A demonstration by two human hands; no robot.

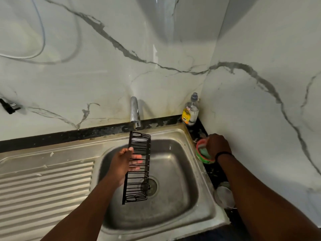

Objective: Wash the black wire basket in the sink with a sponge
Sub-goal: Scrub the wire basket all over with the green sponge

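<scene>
Gripping black wire basket [137, 166] over sink [199, 171], left hand [124, 162], right hand [217, 145] fingertips hidden in tub [199, 154], grasp unclear

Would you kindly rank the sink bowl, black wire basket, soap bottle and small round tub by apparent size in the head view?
1. sink bowl
2. black wire basket, though held nearer the camera
3. and 4. soap bottle and small round tub: too alike to rank.

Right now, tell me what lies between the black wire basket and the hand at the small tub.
Head view: only bare steel sink basin and rim lie between the black wire basket and the right hand.
</scene>
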